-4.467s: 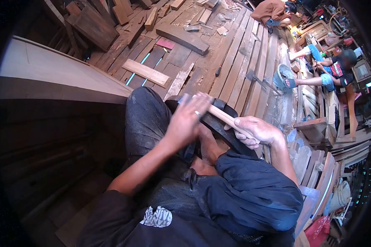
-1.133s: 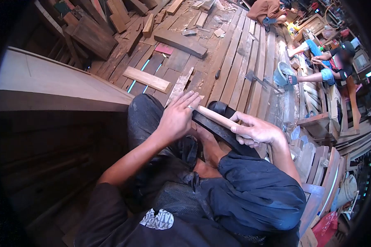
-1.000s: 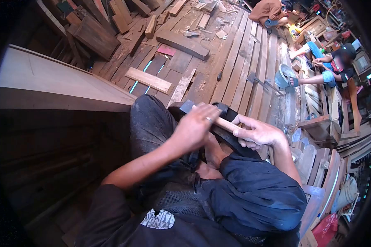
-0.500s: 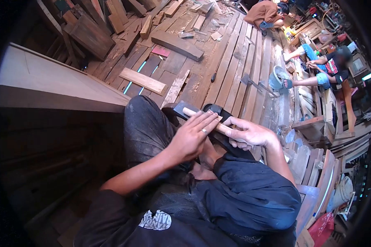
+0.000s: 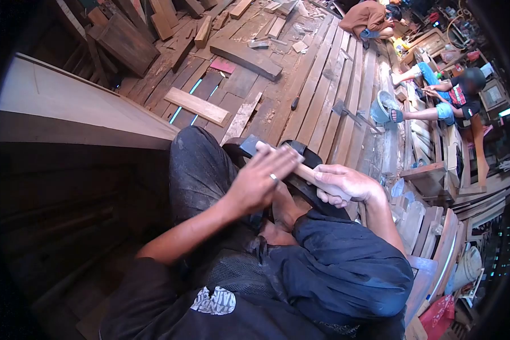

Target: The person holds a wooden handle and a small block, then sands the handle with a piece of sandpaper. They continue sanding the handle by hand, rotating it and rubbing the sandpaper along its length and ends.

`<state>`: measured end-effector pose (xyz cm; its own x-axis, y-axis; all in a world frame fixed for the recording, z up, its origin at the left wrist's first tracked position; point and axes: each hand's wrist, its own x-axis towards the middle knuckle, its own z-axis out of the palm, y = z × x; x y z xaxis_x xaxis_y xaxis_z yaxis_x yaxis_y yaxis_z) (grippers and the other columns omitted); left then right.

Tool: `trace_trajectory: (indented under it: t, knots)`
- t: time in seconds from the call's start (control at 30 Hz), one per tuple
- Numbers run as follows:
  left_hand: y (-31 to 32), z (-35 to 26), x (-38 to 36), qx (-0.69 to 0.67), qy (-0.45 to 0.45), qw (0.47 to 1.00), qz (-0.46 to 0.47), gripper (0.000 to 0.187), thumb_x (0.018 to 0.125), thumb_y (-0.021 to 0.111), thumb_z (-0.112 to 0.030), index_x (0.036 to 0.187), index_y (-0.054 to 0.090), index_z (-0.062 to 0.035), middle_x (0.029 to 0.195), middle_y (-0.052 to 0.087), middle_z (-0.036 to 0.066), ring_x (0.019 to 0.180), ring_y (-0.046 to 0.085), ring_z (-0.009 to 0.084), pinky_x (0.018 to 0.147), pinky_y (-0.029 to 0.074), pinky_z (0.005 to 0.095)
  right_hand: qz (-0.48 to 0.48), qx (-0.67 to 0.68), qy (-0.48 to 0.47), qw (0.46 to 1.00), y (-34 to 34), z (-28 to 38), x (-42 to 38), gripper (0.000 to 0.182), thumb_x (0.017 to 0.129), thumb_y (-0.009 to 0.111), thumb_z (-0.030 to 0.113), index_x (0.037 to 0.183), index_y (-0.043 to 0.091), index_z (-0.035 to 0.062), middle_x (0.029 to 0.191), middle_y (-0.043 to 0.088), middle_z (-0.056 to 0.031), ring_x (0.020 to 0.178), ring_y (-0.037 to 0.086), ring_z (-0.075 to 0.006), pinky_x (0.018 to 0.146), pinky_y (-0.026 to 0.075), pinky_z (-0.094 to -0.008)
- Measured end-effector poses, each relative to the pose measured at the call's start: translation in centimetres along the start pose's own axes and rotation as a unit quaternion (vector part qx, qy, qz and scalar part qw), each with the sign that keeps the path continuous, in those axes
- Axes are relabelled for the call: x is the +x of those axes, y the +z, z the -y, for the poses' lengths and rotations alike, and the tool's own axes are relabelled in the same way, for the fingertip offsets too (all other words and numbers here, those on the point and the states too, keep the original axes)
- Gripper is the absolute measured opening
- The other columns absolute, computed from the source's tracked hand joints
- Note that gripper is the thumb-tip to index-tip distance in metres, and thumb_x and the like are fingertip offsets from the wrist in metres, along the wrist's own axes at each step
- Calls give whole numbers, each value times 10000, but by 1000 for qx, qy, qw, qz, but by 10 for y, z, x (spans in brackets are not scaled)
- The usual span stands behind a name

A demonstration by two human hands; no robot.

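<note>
1. Sitting nearest the camera, the person has dark trousers [image 5: 345, 266] bunched over a bent knee, just below the pale wooden handle [image 5: 306, 170] that I take as landmark.
2. The right hand [image 5: 343, 184] wraps the near end of the handle, fingers curled and pressed together around it, thumb lying along the top.
3. The left hand [image 5: 260, 181] lies flat across the handle's middle, fingers straight and close together, ring showing. I cannot tell whether something thin sits under the palm.
4. Half a second earlier this hand lay lower on the handle with its fingertips pointing at the right hand. Now it has slid toward the far end, and a second ago it sat there too, so it is rubbing back and forth along the wood. I judge the smoothing of the handle is mid-stroke, not finished.
5. At the handle's far end the dark metal head [image 5: 248, 145] peeks out beyond the left fingertips. Under the handle lies a black sandal [image 5: 300, 184], which the handle rests across.
6. Left of the handle stands a broad wooden panel [image 5: 68, 107].
7. Beyond the handle the plank floor [image 5: 323, 85] carries a loose pale board [image 5: 197, 106] and scattered offcuts.
8. Far right of the handle, another person [image 5: 456, 96] sits working, and a third person [image 5: 371, 17] crouches at the top.
</note>
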<state>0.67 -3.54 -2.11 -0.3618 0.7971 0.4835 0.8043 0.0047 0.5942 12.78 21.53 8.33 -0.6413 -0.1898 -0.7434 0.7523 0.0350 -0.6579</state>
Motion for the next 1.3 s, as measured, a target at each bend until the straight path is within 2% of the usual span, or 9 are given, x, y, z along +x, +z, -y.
trace_trajectory:
  t: [0.13, 0.37, 0.57, 0.7, 0.77, 0.87, 1.03, 1.23, 1.3]
  knots:
    - [-16, 34, 3, 58, -32, 997, -28, 613, 910, 509, 28, 1515, 583, -40, 1585, 559, 178, 1535, 459, 348, 1298, 278, 556, 2, 3, -8, 1000, -9, -6, 3, 438, 1158, 448, 429, 1182, 624, 28, 748, 600, -31, 521, 491, -75, 436, 390, -250]
    - [13, -17, 7, -58, 40, 997, 33, 716, 872, 573, 42, 1577, 521, -66, 1625, 519, 159, 1544, 445, 337, 1303, 274, 553, -16, 14, -7, 1000, -8, -9, 5, 492, 1170, 413, 425, 1212, 636, -12, 713, 558, -17, 489, 448, -72, 415, 362, -245]
    - [-15, 38, 9, 65, -60, 996, -11, 635, 875, 534, 41, 1503, 591, -36, 1534, 594, 198, 1495, 502, 354, 1295, 273, 566, -14, 22, -6, 1000, -7, -8, 4, 494, 1170, 411, 429, 1220, 650, -1, 654, 501, 8, 469, 410, -68, 393, 320, -248]
    - [-3, -12, 21, -11, -24, 999, 43, 714, 844, 579, 44, 1551, 538, -52, 1591, 542, 186, 1531, 457, 346, 1300, 274, 566, -30, 4, 0, 1000, -4, -3, 2, 494, 1170, 409, 437, 1224, 649, 9, 669, 512, 10, 478, 427, -66, 401, 335, -239]
    - [26, -28, 17, -72, 11, 997, 18, 774, 814, 578, 64, 1575, 514, -67, 1612, 522, 180, 1542, 446, 334, 1298, 273, 581, -29, -4, -11, 1000, -7, -8, 4, 489, 1167, 416, 442, 1210, 650, 15, 689, 513, 9, 496, 437, -67, 418, 348, -237]
    - [17, -20, 17, -6, -2, 999, 33, 770, 820, 567, 60, 1577, 517, -76, 1611, 529, 165, 1542, 449, 325, 1300, 254, 600, -22, 14, -6, 1000, -8, -8, 3, 481, 1169, 416, 431, 1235, 650, 16, 667, 519, 7, 472, 434, -67, 400, 333, -237]
    - [-12, 39, 8, 60, -108, 992, -32, 650, 879, 538, 60, 1516, 587, -59, 1566, 579, 161, 1520, 475, 337, 1309, 207, 610, -20, 18, -1, 1000, -6, -5, 4, 508, 1172, 408, 440, 1246, 655, 3, 653, 507, 20, 457, 423, -66, 384, 320, -246]
    - [14, -26, 13, -41, -19, 999, 8, 774, 827, 540, 59, 1588, 509, -79, 1596, 544, 173, 1537, 456, 323, 1305, 223, 604, -22, 17, -6, 1000, -5, -8, 5, 523, 1173, 399, 452, 1248, 655, 1, 654, 495, 24, 467, 412, -65, 396, 327, -244]
    - [5, -16, 14, 22, -39, 999, 24, 744, 845, 536, 59, 1576, 527, -79, 1587, 556, 167, 1542, 452, 315, 1307, 217, 604, -20, 20, -5, 1000, -7, -8, 2, 524, 1173, 396, 451, 1249, 655, 2, 657, 493, 24, 470, 408, -64, 398, 328, -244]
